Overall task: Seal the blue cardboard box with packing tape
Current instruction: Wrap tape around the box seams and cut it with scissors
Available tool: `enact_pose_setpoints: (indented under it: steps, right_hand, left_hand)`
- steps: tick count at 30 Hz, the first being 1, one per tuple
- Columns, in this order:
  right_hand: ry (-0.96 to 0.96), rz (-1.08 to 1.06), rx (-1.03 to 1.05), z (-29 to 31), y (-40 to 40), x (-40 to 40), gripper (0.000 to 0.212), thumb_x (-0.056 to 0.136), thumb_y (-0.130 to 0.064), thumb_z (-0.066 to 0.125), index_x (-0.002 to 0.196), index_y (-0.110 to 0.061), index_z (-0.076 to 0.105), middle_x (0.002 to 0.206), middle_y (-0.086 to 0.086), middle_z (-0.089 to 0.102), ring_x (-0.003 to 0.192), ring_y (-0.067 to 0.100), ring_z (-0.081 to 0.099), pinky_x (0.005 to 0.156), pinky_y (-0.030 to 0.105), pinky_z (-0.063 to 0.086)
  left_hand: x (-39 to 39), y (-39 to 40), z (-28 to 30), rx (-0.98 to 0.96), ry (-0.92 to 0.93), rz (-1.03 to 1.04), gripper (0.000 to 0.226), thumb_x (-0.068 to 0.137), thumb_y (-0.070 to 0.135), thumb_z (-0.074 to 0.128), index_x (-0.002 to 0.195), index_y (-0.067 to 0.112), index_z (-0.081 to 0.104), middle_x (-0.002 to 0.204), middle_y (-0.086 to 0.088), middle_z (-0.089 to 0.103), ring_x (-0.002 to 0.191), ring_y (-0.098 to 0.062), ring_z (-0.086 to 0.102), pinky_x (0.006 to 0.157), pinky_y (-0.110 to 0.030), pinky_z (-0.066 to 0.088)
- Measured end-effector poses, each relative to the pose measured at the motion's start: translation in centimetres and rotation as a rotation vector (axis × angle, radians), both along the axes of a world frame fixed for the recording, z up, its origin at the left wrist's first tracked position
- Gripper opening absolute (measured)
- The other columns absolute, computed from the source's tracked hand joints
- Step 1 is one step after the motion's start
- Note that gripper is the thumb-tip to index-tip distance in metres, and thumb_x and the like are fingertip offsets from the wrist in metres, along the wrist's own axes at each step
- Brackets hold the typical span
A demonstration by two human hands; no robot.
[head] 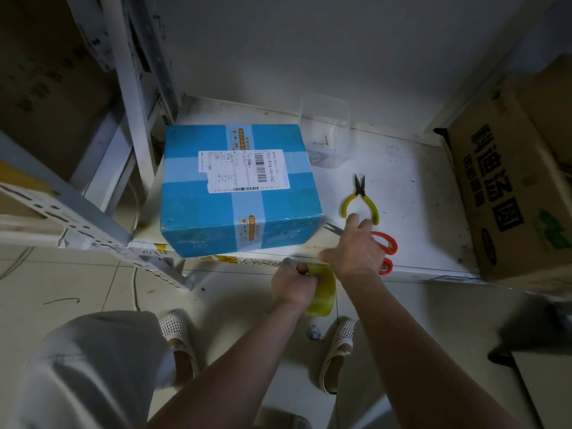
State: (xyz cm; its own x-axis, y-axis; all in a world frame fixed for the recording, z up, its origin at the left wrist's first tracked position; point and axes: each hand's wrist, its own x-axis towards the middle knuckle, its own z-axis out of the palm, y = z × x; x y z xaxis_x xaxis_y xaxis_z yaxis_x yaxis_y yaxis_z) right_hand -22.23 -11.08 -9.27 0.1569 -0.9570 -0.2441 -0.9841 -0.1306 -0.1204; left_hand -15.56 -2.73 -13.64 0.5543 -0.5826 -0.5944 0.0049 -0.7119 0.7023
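Note:
The blue cardboard box (238,193) sits closed on the white shelf (418,212), with a white shipping label and pale tape strips crossing its top. Just below the shelf's front edge, my left hand (294,283) grips a yellowish roll of packing tape (322,292). My right hand (356,249) is above and to the right of the roll, over the shelf edge, its thumb and fingers at the roll's upper rim. The fingertips are partly hidden, and no pulled-out tape strip shows clearly. Both hands are to the right of and below the box's front corner.
Red-handled scissors (387,246) lie partly under my right hand. Yellow-handled pliers (360,199) lie behind them. A clear plastic tub (328,134) with nails stands at the back. A large brown carton (510,196) fills the right end. Metal shelf posts (133,119) rise on the left.

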Motion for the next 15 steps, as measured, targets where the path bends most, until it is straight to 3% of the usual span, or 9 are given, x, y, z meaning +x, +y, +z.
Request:
enact_pose_setpoints:
  steps: [5,8,10,12,15]
  right_hand:
    - [-0.095,-0.053,0.078,-1.1,0.6,-0.7,0.036,0.089,-0.033,0.059,0.119,-0.022,0.043,0.111,0.003,0.058,0.096,0.02,0.061,0.072,0.031,0.05]
    - [-0.289,-0.081,-0.001,-0.9,0.8,-0.3,0.029,0.092,-0.027,0.057,0.118,-0.021,0.048,0.115,0.003,0.057,0.099,0.019,0.061,0.071,0.028,0.05]
    - [-0.5,-0.091,-0.098,0.1,1.1,0.7,0.041,0.088,-0.023,0.062,0.125,-0.024,0.045,0.124,0.002,0.051,0.106,0.018,0.06,0.078,0.032,0.055]
    - [-0.667,-0.056,-0.137,1.2,1.8,2.0,0.062,0.083,-0.021,0.068,0.135,-0.032,0.036,0.131,0.002,0.044,0.11,0.015,0.057,0.084,0.036,0.056]
    - [-0.737,0.086,-0.15,2.6,3.2,3.5,0.084,0.078,-0.03,0.072,0.143,-0.038,0.02,0.137,0.004,0.033,0.121,0.017,0.048,0.088,0.039,0.052]
  left_hand:
    - [-0.1,0.8,-0.4,-0.083,0.071,-0.024,0.028,0.075,0.029,0.073,0.096,0.014,0.061,0.092,0.003,0.064,0.089,-0.018,0.062,0.078,-0.031,0.052]
    - [0.8,2.2,0.3,-0.129,0.166,0.17,0.045,0.073,0.039,0.072,0.105,0.013,0.056,0.099,-0.003,0.065,0.093,-0.022,0.063,0.083,-0.038,0.054]
    - [2.7,3.9,1.0,-0.146,0.073,0.406,0.054,0.07,0.033,0.078,0.107,0.004,0.052,0.099,-0.008,0.063,0.092,-0.024,0.061,0.081,-0.034,0.05]
    - [5.4,5.8,1.5,-0.182,-0.155,0.594,0.071,0.063,0.028,0.085,0.114,-0.001,0.046,0.111,-0.018,0.057,0.104,-0.032,0.057,0.088,-0.041,0.05]
    - [9.5,8.4,2.3,-0.297,-0.363,0.604,0.1,0.059,0.037,0.086,0.136,0.001,0.031,0.138,-0.02,0.036,0.13,-0.033,0.037,0.104,-0.051,0.039]
